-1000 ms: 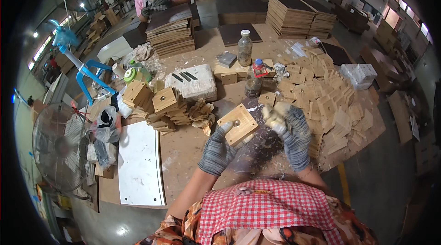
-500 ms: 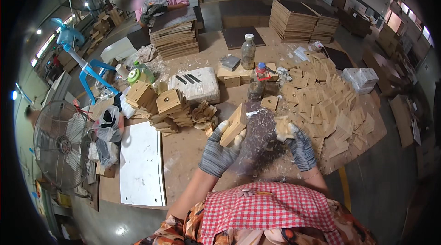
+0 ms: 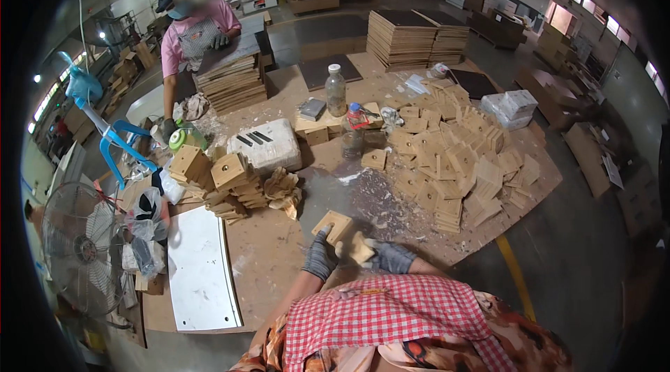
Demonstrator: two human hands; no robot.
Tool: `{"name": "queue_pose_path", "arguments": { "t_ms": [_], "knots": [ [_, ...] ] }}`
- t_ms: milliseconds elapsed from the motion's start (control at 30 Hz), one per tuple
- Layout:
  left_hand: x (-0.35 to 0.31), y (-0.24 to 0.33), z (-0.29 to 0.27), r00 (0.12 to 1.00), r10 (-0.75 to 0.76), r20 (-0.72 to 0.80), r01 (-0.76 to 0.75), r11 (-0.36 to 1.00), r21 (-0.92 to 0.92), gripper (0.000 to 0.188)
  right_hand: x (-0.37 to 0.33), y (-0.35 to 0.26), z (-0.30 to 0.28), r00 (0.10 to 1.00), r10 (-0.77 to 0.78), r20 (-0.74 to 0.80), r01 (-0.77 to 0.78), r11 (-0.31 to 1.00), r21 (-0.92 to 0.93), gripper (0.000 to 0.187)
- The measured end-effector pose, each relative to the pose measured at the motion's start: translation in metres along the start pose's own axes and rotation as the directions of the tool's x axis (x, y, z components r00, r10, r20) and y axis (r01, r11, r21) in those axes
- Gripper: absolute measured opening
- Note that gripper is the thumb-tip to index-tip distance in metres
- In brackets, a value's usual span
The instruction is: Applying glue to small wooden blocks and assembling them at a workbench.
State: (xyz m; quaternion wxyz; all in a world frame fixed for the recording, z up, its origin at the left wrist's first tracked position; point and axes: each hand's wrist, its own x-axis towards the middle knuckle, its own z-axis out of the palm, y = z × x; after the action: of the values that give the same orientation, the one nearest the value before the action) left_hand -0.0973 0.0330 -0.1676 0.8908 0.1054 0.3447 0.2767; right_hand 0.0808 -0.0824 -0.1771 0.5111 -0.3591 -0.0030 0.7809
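In my gloved left hand (image 3: 321, 258) is a small wooden block (image 3: 333, 225) with a hole in its face, held low over the near edge of the table. My gloved right hand (image 3: 392, 257) grips a crumpled tan piece (image 3: 361, 249) against or right beside the block's near side. Whether that piece is cloth or sandpaper I cannot tell. To the right lies a big loose heap of similar wooden blocks (image 3: 457, 162). Stacked blocks (image 3: 230, 171) stand left of centre, with a crumpled brown wad (image 3: 283, 192) beside them.
A white panel (image 3: 202, 267) lies at the left near edge, beside a fan (image 3: 80, 250). Two bottles, one clear (image 3: 335, 89) and one with a red band (image 3: 352, 136), stand mid-table near a wrapped bundle (image 3: 265, 145). A co-worker (image 3: 199, 33) stands behind stacked boards (image 3: 234, 82).
My hands came together near my body, the block lowered and the tan piece brought to it. The view shifted. The co-worker's arm now reaches down toward the table's left side.
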Motion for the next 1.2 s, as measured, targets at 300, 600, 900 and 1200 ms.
{"name": "queue_pose_path", "arguments": {
  "t_ms": [300, 600, 900, 1200],
  "knots": [
    [-0.032, -0.008, 0.027, 0.989, 0.122, 0.081, -0.127, 0.989, 0.07, 0.037, 0.061, 0.008, -0.019, 0.965, -0.166, -0.205, 0.155, 0.986, -0.065, 0.036],
    [-0.031, 0.001, 0.005, 0.98, 0.198, -0.012, -0.196, 0.977, 0.081, 0.037, 0.028, -0.009, -0.014, 0.917, -0.311, -0.251, 0.252, 0.937, -0.243, 0.047],
    [-0.032, -0.011, -0.024, 0.963, 0.263, -0.062, -0.251, 0.956, 0.149, 0.039, 0.024, 0.032, -0.027, 0.98, -0.183, -0.081, 0.182, 0.983, -0.018, 0.047],
    [-0.067, -0.024, -0.009, 0.993, 0.115, 0.002, -0.11, 0.947, 0.301, 0.054, 0.041, 0.04, -0.039, 0.971, -0.077, -0.227, 0.059, 0.995, -0.082, 0.047]
  ]
}}
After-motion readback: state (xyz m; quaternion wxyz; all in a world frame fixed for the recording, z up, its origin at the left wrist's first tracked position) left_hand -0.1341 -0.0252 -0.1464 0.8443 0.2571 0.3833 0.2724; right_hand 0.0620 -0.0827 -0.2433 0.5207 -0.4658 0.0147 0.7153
